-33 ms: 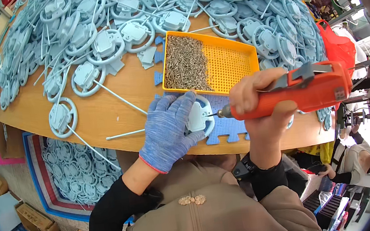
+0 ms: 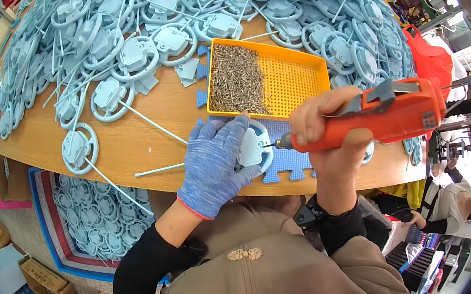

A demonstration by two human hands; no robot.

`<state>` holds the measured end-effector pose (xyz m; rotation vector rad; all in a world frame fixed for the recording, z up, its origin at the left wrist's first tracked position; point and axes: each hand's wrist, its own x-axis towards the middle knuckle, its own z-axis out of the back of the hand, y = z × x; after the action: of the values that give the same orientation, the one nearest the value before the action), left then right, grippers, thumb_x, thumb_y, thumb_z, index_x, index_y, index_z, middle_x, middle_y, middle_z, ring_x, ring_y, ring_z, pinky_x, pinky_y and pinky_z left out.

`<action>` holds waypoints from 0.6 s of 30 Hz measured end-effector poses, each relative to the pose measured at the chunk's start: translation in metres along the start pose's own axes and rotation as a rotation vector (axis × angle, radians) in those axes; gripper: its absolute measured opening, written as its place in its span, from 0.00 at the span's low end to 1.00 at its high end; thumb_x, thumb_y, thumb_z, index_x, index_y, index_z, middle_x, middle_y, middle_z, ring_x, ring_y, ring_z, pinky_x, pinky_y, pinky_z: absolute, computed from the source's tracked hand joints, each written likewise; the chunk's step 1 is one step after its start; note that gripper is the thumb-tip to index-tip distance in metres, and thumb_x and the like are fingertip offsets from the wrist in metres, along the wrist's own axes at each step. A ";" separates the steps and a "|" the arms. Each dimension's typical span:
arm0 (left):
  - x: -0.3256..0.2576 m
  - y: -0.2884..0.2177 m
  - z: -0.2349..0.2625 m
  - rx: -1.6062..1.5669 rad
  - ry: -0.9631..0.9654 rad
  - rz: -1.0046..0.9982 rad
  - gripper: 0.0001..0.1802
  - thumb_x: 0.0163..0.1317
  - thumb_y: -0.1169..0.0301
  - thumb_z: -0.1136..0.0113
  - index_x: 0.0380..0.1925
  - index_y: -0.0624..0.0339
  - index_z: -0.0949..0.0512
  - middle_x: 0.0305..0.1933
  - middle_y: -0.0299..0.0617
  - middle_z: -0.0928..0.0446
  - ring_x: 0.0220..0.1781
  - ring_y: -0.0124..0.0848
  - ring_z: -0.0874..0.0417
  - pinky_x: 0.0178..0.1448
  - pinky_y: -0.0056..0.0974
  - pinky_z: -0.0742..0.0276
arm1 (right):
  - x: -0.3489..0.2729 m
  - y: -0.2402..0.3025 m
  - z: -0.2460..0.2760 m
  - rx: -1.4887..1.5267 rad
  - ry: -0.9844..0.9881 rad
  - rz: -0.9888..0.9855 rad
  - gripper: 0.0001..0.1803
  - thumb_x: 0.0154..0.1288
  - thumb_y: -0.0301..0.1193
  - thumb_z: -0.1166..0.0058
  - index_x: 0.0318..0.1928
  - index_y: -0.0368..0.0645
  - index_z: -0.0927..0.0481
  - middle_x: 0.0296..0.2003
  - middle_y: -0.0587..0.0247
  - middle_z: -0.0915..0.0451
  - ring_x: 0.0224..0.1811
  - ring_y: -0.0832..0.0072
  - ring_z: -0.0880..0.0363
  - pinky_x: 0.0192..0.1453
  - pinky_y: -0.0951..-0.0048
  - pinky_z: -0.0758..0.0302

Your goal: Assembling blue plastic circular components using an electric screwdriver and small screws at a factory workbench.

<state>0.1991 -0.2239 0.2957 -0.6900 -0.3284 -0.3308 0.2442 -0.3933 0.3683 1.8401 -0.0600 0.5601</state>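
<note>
wooden table (image 2: 150,148) carries a wide heap of light blue parts (image 2: 130,57), which lies behind and at both sides of the yellow tray (image 2: 298,80); small metal screws (image 2: 233,79) cover the left part of this tray. just on the near side of the tray, over a blue foam mat (image 2: 282,172), is 1 light blue ring part (image 2: 251,148) with a flat housing in its middle.

the left hand (image 2: 213,155), in a blue glove, lies over the ring part, its fingers extended and pressing it, the thumb on the near side. the right hand (image 2: 335,158), to the near right of the tray, has its fingers wrapped around a red electric screwdriver (image 2: 391,119), whose bit points left to the ring part.

i judge the ring part to be light, stiff plastic, rather smooth, so it may turn or slide under the bit. its rim seems a good place to hold, away from the bit; the thin rods could bend. the screwdriver looks heavier, and its thick body suits a full grip.

the glove hides the left half of the ring part, so i cannot tell if the rod (image 2: 159,170) belongs to it. whether a screw sits under the bit is too small to see.
</note>
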 end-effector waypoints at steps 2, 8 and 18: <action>-0.001 0.000 -0.001 0.000 0.004 0.003 0.42 0.38 0.55 0.26 0.55 0.62 0.28 0.47 0.51 0.24 0.50 0.47 0.24 0.56 0.47 0.31 | -0.002 -0.006 -0.003 0.008 -0.012 0.007 0.33 0.57 0.61 0.44 0.40 0.41 0.31 0.20 0.66 0.31 0.21 0.74 0.30 0.26 0.71 0.31; -0.004 -0.001 -0.001 0.008 -0.001 0.030 0.42 0.40 0.54 0.26 0.55 0.62 0.28 0.48 0.50 0.24 0.49 0.47 0.24 0.55 0.46 0.31 | -0.004 -0.012 -0.003 -0.025 -0.019 -0.010 0.32 0.58 0.57 0.43 0.40 0.39 0.31 0.21 0.65 0.30 0.21 0.73 0.30 0.26 0.72 0.30; 0.000 0.003 0.001 -0.014 0.036 0.024 0.40 0.40 0.54 0.27 0.54 0.62 0.27 0.46 0.50 0.24 0.48 0.47 0.24 0.54 0.46 0.31 | -0.002 -0.018 -0.011 0.018 0.004 -0.004 0.28 0.56 0.51 0.37 0.38 0.39 0.31 0.20 0.65 0.30 0.22 0.74 0.29 0.25 0.75 0.31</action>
<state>0.1999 -0.2213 0.2948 -0.7005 -0.2836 -0.3222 0.2438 -0.3780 0.3542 1.8557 -0.0483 0.5629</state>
